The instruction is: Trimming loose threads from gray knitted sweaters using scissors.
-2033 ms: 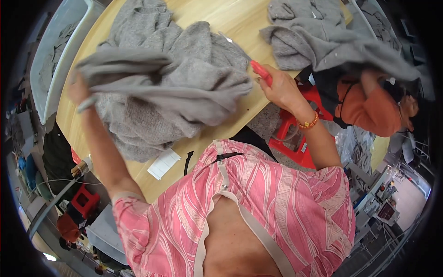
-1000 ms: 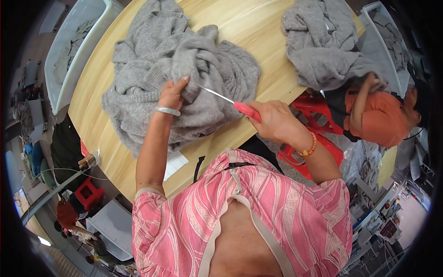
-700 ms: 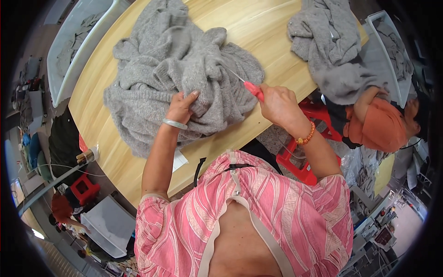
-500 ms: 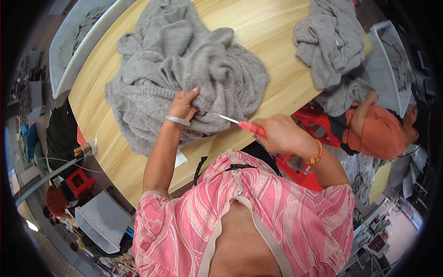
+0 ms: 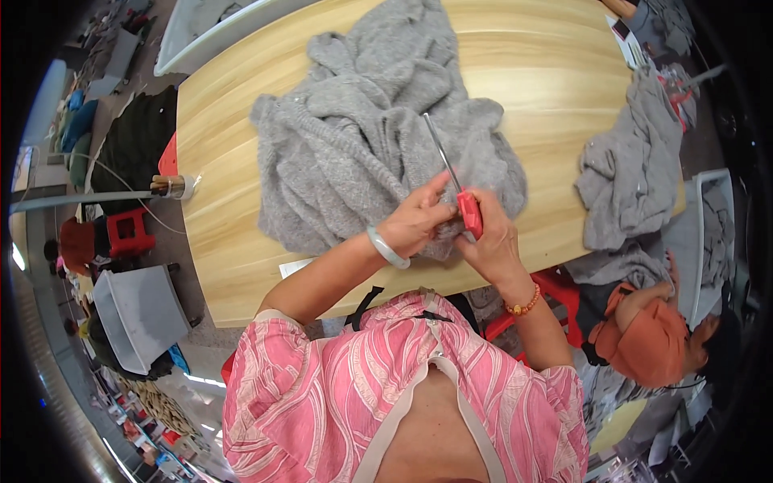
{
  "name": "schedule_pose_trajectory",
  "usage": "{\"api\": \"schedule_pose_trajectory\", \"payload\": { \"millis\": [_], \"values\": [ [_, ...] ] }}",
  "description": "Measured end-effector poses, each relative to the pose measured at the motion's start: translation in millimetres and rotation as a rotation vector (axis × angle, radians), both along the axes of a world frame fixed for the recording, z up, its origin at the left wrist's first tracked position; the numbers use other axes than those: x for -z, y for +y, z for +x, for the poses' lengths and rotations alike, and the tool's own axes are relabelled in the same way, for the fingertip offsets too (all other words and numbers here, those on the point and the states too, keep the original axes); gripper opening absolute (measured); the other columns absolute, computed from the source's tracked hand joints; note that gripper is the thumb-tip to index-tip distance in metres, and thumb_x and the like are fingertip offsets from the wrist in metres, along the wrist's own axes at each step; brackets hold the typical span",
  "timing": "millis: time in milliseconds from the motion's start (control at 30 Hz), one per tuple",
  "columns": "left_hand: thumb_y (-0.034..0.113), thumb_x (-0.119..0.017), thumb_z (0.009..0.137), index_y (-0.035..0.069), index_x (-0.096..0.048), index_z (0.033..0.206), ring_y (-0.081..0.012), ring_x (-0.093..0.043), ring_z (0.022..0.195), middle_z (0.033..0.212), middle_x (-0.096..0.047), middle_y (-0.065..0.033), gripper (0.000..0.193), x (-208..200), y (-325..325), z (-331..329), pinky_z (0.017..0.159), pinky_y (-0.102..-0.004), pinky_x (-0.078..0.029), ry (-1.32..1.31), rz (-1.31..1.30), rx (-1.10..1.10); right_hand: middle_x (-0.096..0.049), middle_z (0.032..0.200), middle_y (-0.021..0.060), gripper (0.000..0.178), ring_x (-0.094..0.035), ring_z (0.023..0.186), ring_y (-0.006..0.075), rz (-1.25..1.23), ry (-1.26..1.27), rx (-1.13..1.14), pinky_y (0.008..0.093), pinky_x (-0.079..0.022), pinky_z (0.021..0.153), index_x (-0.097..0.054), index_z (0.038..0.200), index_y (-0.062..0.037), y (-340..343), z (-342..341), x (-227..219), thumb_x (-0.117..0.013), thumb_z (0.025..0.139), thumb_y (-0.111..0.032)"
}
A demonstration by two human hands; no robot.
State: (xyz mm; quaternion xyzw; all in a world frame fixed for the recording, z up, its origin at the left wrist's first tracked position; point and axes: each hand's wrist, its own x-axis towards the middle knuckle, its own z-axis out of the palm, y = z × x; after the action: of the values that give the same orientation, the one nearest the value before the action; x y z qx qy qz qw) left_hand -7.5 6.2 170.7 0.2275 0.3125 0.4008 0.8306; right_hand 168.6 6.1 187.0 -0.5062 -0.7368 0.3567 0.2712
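Note:
A heap of grey knitwear (image 5: 346, 153), soft and ribbed in places, lies bunched on the table before me. My right hand (image 5: 491, 237) is wrapped round a red-handled tool (image 5: 470, 214) with a slim metal shaft. The shaft points away from me, over the near right part of the knit. Close against it on the left, my left hand (image 5: 415, 221) has its index finger and thumb by the shaft's base. Its other fingers are curled in, and what they hold is hidden.
The wooden table (image 5: 547, 80) curves round the heap. A second grey knit pile (image 5: 632, 173) hangs over its right edge. Beside it sits a person in an orange top (image 5: 644, 334). A pale bin (image 5: 217, 36) stands far left; a cup of sticks (image 5: 187, 187) is at the left edge.
My right hand has turned the tool from pointing left to pointing away and come beside my left. My left hand has left its hold higher on the knit. The view has shifted.

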Motion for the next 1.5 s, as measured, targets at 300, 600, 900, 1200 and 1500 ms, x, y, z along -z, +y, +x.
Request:
{"api": "schedule_pose_trajectory", "payload": {
  "millis": [300, 600, 900, 1200, 1500],
  "values": [
    [0.004, -0.060, 0.084, 0.009, 0.020, 0.145, -0.0145, -0.038, 0.121, 0.138, -0.030, -0.0127, 0.101, -22, -8, -10, 0.099, -0.0272, -0.036, 0.231, 0.128, -0.096, -0.056, 0.111, 0.0145, 0.065, -0.057, 0.099, 0.0362, 0.191, 0.014, -0.162, 0.0398, -0.049, 0.080, -0.048, 0.118, -0.0073, 1, -24, -23, -0.074, 0.058, 0.001],
    [0.005, -0.060, 0.075, 0.000, 0.018, 0.143, -0.0180, -0.045, 0.114, 0.129, -0.040, -0.0179, 0.103, -35, -7, -21, 0.096, -0.0270, -0.037, 0.273, 0.277, -0.008, -0.060, 0.096, 0.0132, 0.047, -0.059, 0.089, 0.0355, 0.244, -0.050, -0.047, 0.0407, -0.049, 0.074, -0.053, 0.110, -0.0066, -10, -37, -22, -0.069, 0.066, 0.002],
    [0.000, -0.057, 0.074, 0.006, 0.007, 0.148, -0.0201, -0.027, 0.132, 0.147, -0.021, -0.0231, 0.097, -32, -16, -50, 0.103, -0.0293, -0.029, 0.266, 0.291, 0.009, -0.058, 0.092, 0.0154, 0.032, -0.060, 0.086, 0.0335, 0.287, 0.008, -0.023, 0.0347, -0.048, 0.073, -0.054, 0.101, -0.0037, -27, -69, -23, -0.063, 0.072, 0.004],
    [0.033, -0.067, 0.079, 0.012, -0.059, 0.121, -0.0232, -0.057, 0.102, 0.107, -0.063, -0.0099, 0.048, -18, 49, -151, 0.105, -0.0548, -0.016, 1.330, 1.231, 0.383, -0.054, 0.103, 0.0032, 0.032, -0.053, 0.077, 0.0098, 0.336, 0.291, 0.391, 0.0232, -0.045, 0.067, -0.052, 0.115, -0.0002, -44, 1, -58, -0.060, 0.084, 0.001],
    [0.007, -0.060, 0.070, 0.012, -0.065, 0.093, -0.0325, -0.055, 0.094, 0.092, -0.061, -0.0094, 0.024, 23, 84, -278, 0.093, -0.0506, -0.041, 1.910, 1.191, 0.160, -0.056, 0.083, 0.0006, 0.032, -0.050, 0.063, 0.0061, 0.295, 0.337, 0.433, 0.0209, -0.041, 0.055, -0.050, 0.117, -0.0021, -42, 64, -91, -0.057, 0.086, 0.001]
  ]
}}
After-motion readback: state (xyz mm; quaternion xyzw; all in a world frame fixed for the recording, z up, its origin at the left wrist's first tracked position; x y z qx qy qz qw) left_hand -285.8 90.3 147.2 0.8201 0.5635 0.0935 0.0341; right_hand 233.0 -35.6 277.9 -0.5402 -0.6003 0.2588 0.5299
